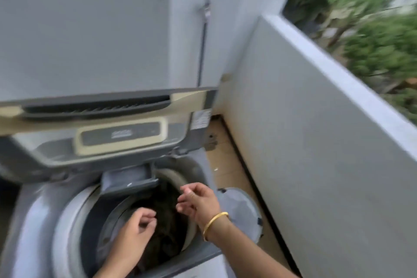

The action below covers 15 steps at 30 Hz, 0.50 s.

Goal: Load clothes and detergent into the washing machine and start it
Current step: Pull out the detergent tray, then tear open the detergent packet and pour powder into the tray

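A grey top-loading washing machine (38,216) fills the lower left, its lid (90,124) raised upright at the back. Dark clothes (164,216) lie inside the round drum. A small grey detergent drawer (129,179) sticks out over the drum's back rim. My left hand (137,223) hovers over the drum's near left side, fingers loosely curled, holding nothing. My right hand (198,201), with a gold bangle on the wrist, hangs above the drum's right side with fingers apart and empty. The frame is motion-blurred.
A pale grey laundry basket (243,210) stands on the tan tiled floor right of the machine. A low grey parapet wall (316,142) runs along the right, with green foliage beyond it. A grey wall with a dark hose (203,47) rises behind the machine.
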### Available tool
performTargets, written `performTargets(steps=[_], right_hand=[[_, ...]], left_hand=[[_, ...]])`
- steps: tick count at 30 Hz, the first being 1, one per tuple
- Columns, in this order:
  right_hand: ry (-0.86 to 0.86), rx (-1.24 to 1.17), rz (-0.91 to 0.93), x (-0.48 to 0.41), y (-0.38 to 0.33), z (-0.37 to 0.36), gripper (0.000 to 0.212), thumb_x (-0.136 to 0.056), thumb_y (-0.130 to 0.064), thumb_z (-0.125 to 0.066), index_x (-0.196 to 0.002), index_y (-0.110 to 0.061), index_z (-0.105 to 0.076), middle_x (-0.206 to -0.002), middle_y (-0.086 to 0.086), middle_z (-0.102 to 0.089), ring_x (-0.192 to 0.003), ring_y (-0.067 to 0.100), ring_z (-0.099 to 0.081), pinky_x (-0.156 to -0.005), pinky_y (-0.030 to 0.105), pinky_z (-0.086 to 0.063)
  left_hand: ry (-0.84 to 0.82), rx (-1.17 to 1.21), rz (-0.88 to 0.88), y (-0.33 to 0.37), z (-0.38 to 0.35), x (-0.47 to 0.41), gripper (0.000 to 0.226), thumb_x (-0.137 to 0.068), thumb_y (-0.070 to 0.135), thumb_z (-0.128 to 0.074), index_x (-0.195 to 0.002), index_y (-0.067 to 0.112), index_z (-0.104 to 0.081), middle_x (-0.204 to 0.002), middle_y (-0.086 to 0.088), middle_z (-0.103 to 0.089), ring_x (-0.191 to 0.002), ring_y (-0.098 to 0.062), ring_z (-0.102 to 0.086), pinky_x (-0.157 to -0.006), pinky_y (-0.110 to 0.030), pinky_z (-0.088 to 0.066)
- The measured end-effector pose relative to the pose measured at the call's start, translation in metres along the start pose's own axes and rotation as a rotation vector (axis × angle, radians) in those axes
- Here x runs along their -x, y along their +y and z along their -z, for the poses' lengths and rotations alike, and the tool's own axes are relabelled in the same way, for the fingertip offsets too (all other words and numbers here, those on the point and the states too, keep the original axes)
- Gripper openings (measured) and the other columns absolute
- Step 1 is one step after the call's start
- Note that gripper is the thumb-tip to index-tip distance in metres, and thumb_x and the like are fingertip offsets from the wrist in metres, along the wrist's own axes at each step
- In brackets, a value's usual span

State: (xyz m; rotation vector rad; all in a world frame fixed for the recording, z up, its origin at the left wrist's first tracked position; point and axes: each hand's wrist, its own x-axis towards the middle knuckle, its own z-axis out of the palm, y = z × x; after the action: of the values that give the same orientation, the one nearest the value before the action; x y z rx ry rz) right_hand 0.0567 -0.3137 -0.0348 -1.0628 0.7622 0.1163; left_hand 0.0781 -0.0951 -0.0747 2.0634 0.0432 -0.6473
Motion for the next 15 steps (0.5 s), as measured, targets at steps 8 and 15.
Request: performTargets(steps=[8, 15], right_hand=[[0.232, 0.057, 0.492, 0.089, -0.152, 0.142, 0.019, -0.11, -0.003, -0.055, -0.099, -0.013, -0.069, -0.074, 0.003, -0.069, -0.064, 0.019, -0.068, -0.063, 0.027, -0.062], [0.602, 0.257, 0.823, 0.223, -0.248, 0.3, 0.021, -0.107, -0.008, -0.06, -0.104, -0.026, -0.069, -0.088, 0.002, -0.068, -0.077, 0.016, -0.068, -0.071, 0.037, -0.065]], left_hand=[[-0.161, -0.029, -0.519, 0.243, -0.094, 0.017, 0.032, -0.104, 0.012, -0.076, -0.11, 0.043, -0.07, -0.11, 0.031, -0.079, -0.09, 0.003, -0.075, -0.082, -0.014, -0.055], [-0.411, 0.077, -0.811, 0.408, -0.236, 0.101, 0.023, -0.105, 0.03, -0.077, -0.12, 0.045, -0.068, -0.122, 0.02, -0.079, -0.104, -0.012, -0.076, -0.095, -0.039, -0.057]])
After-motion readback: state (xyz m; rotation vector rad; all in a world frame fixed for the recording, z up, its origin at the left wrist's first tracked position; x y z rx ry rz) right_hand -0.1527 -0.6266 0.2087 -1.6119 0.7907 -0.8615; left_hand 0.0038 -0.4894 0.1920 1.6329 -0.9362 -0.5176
